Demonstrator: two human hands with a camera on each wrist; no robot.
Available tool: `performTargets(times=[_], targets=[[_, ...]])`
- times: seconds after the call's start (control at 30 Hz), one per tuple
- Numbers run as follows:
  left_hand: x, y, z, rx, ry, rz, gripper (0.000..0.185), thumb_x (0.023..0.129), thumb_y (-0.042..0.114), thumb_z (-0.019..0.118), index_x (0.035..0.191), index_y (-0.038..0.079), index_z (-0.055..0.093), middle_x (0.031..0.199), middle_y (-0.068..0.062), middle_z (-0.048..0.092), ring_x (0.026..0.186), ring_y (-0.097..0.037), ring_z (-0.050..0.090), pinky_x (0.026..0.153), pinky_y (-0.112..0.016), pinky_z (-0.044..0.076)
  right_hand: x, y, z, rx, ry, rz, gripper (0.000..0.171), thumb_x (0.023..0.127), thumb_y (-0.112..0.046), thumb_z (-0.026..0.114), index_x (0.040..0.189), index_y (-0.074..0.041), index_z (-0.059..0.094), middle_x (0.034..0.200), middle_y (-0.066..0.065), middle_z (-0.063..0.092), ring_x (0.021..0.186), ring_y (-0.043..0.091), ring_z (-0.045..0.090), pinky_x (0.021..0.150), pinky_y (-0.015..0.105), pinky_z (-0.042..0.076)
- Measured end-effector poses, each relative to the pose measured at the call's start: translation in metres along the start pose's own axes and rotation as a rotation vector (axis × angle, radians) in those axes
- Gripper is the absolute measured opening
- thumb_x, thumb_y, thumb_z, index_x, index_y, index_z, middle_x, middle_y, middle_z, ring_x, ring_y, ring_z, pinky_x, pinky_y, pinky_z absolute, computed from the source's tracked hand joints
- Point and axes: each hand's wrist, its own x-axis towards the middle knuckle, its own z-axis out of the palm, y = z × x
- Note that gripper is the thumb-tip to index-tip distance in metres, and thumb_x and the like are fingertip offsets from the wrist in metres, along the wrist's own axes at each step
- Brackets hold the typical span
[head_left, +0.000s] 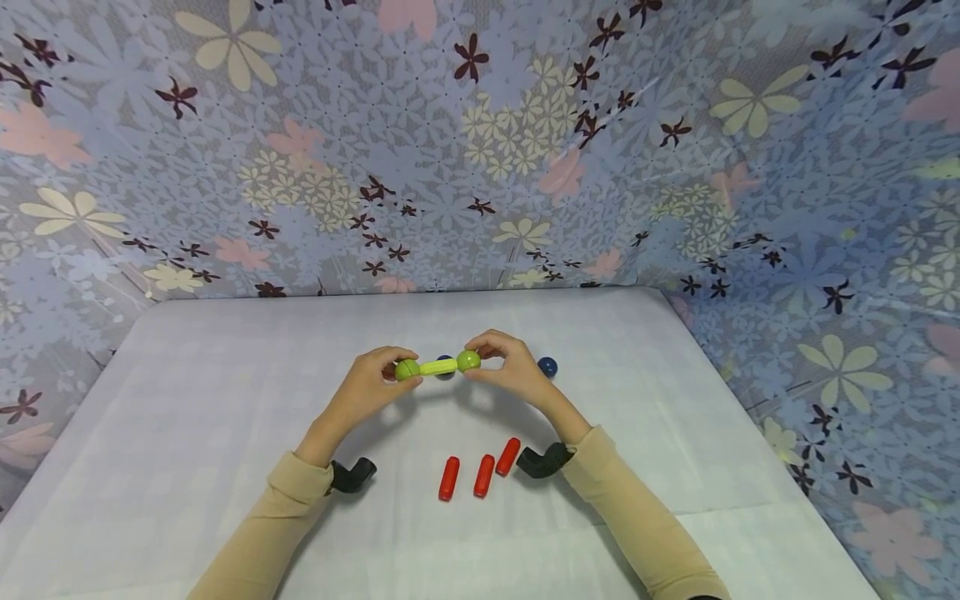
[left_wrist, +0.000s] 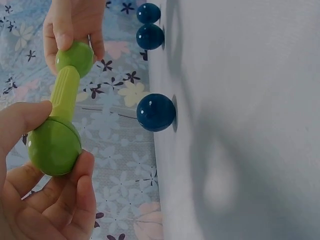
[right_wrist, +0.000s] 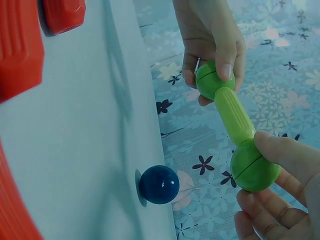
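Green dumbbell-shaped piece (head_left: 438, 365) hung level above the white table (head_left: 225, 400), its long axis running left to right. Left hand (head_left: 372, 385) and right hand (head_left: 506, 371) each pinched 1 ball end. 3 red rods (head_left: 480, 473) lay nearer the person, the far half open.

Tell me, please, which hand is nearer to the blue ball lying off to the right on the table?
The right hand: the blue ball lies just beyond its knuckles. The left hand holds the far end of the green rod.
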Motion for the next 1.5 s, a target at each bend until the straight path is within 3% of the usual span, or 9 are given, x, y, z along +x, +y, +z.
performTargets(times=[0.1, 0.3, 0.5, 0.8, 1.1, 1.33, 1.5], targets=[[0.000, -0.003, -0.001, 0.004, -0.011, -0.001, 0.035, 0.079, 0.025, 0.068, 0.110, 0.011, 0.061, 0.098, -0.005, 0.064, 0.083, -0.016, 0.058, 0.075, -0.032, 0.050, 0.000, 0.003, 0.003, 0.001, -0.009, -0.009, 0.034, 0.072, -0.007, 0.073, 0.103, 0.001, 0.061, 0.097, 0.014, 0.062, 0.085, 0.024, 0.057, 0.080, 0.041, 0.050], [0.001, -0.009, -0.003, -0.011, -0.052, -0.031, 0.036, 0.079, 0.024, 0.068, 0.112, 0.012, 0.060, 0.104, -0.006, 0.063, 0.086, -0.018, 0.059, 0.078, -0.034, 0.050, 0.002, 0.027, 0.011, -0.046, -0.048, 0.003, 0.040, 0.073, -0.016, 0.074, 0.109, -0.005, 0.061, 0.097, 0.006, 0.062, 0.084, 0.014, 0.056, 0.079, 0.027, 0.050], [0.002, -0.017, -0.001, -0.038, -0.110, -0.057, 0.038, 0.079, 0.020, 0.068, 0.113, 0.008, 0.059, 0.104, -0.007, 0.062, 0.090, -0.021, 0.059, 0.081, -0.035, 0.050, 0.001, 0.036, 0.018, -0.071, -0.090, 0.019, 0.036, 0.072, -0.019, 0.074, 0.103, -0.003, 0.063, 0.093, 0.004, 0.061, 0.081, 0.012, 0.055, 0.077, 0.031, 0.051], [0.003, -0.038, 0.004, -0.045, -0.158, -0.005, 0.038, 0.077, 0.010, 0.069, 0.112, 0.002, 0.059, 0.108, -0.014, 0.059, 0.095, -0.027, 0.060, 0.084, -0.034, 0.052, -0.003, 0.042, 0.029, -0.106, -0.185, 0.091, 0.027, 0.072, -0.023, 0.074, 0.096, -0.015, 0.063, 0.093, -0.001, 0.063, 0.080, 0.010, 0.055, 0.073, 0.021, 0.049], [0.004, -0.041, 0.003, 0.037, -0.172, -0.001, 0.047, 0.076, 0.013, 0.070, 0.119, 0.005, 0.053, 0.108, -0.015, 0.061, 0.095, -0.027, 0.060, 0.085, -0.039, 0.050, -0.006, 0.046, 0.037, -0.099, -0.269, 0.067, 0.032, 0.070, -0.022, 0.076, 0.096, -0.012, 0.061, 0.087, -0.001, 0.061, 0.076, 0.009, 0.054, 0.070, 0.020, 0.049], [0.003, -0.045, 0.003, 0.079, -0.182, 0.019, 0.043, 0.075, 0.015, 0.071, 0.114, 0.005, 0.057, 0.104, -0.010, 0.065, 0.097, -0.024, 0.060, 0.086, -0.039, 0.048, -0.008, 0.046, 0.043, -0.103, -0.333, 0.090, 0.030, 0.070, -0.026, 0.076, 0.094, -0.016, 0.061, 0.086, -0.003, 0.060, 0.075, 0.008, 0.053, 0.069, 0.019, 0.049], [0.002, -0.045, 0.004, 0.094, -0.193, -0.017, 0.039, 0.075, 0.015, 0.071, 0.111, 0.006, 0.061, 0.104, -0.007, 0.066, 0.096, -0.022, 0.060, 0.087, -0.039, 0.048, -0.009, 0.042, 0.046, -0.080, -0.374, 0.099, 0.030, 0.069, -0.027, 0.076, 0.092, -0.016, 0.061, 0.085, -0.002, 0.061, 0.075, 0.009, 0.053, 0.069, 0.020, 0.048]])
